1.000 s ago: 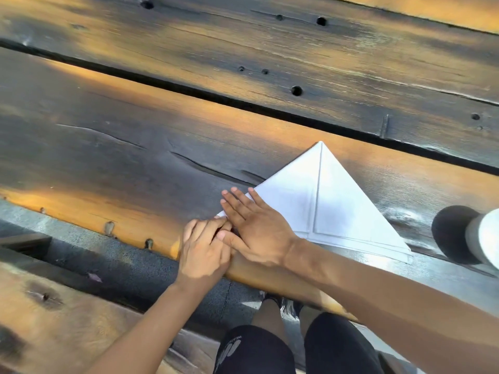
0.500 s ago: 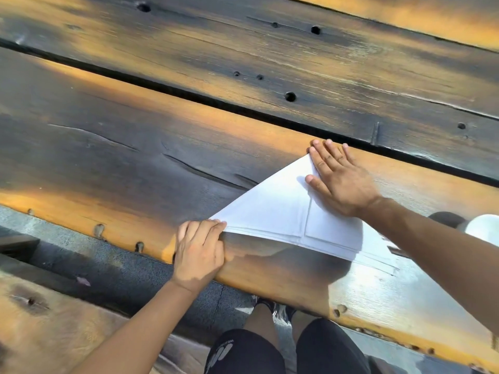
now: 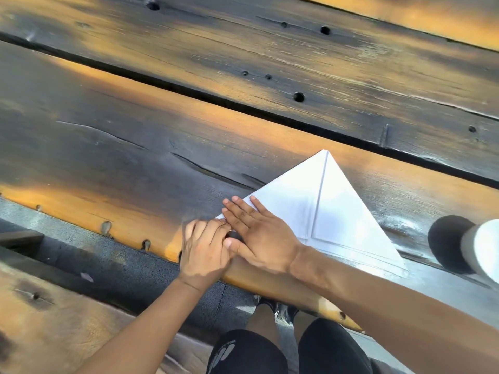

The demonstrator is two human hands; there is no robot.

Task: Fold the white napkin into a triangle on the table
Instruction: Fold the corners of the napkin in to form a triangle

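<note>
The white napkin (image 3: pixel 337 211) lies flat on the dark wooden table (image 3: pixel 135 157) as a triangle, apex pointing away from me and long edge near the table's front edge. A crease runs from the apex down its middle. My right hand (image 3: pixel 259 236) rests palm down with fingers spread on the napkin's left corner. My left hand (image 3: pixel 202 249), slightly blurred, sits just left of it at the table's edge, with its fingertips curled onto the tip of that corner. The corner itself is hidden under both hands.
A white cylindrical object (image 3: pixel 483 249) stands at the right edge of the view, close to the napkin's right corner, beside a dark round patch (image 3: pixel 448 244). A wooden bench (image 3: pixel 54 319) runs below the table edge. My knees (image 3: pixel 270 352) are under the table.
My right hand has slid from the napkin's apex back down to the left corner beside my left hand. The napkin's raised near edge now lies flat. My left hand stayed at the corner.
</note>
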